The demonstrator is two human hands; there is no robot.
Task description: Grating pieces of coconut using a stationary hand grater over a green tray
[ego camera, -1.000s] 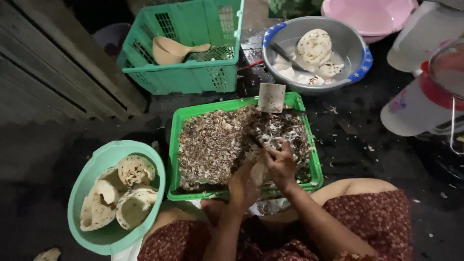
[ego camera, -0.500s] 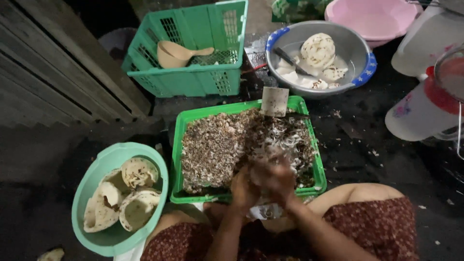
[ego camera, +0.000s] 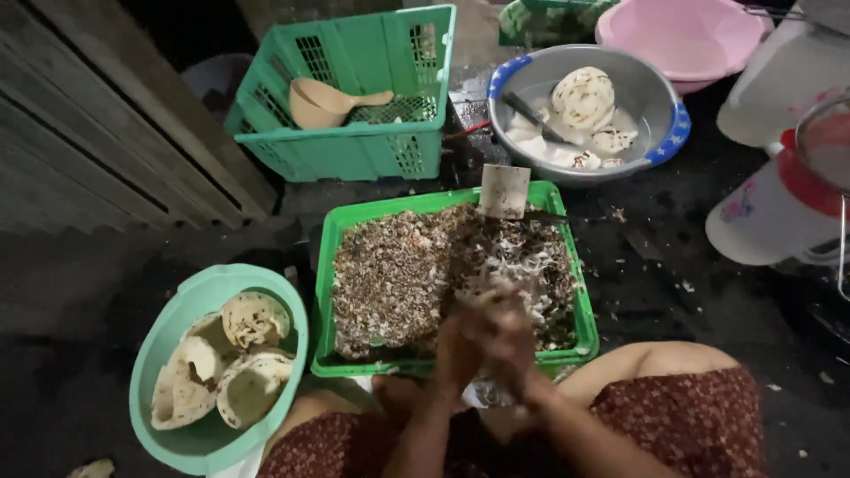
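Observation:
My left hand (ego camera: pixel 453 347) and my right hand (ego camera: pixel 516 329) are pressed close together over the near edge of a green tray (ego camera: pixel 324 292), and both are blurred. A pale coconut piece (ego camera: pixel 482 298) shows between them, seemingly held in my left hand. What my right hand holds is hidden by the blur. The tray is full of brown and white coconut peelings (ego camera: pixel 398 270). A small rectangular card-like piece (ego camera: pixel 505 189) stands at the tray's far rim.
A teal bowl (ego camera: pixel 168 327) with several coconut pieces sits to my left. A green crate (ego camera: pixel 354 150) holding a beige scoop (ego camera: pixel 323 102) stands behind, beside a metal basin (ego camera: pixel 660 133) of peeled coconut. A pink basin (ego camera: pixel 682 35) and white jugs (ego camera: pixel 770 208) are at the right.
My hands have drawn back from the peelings toward the tray's near edge and closed together. The view has shifted slightly.

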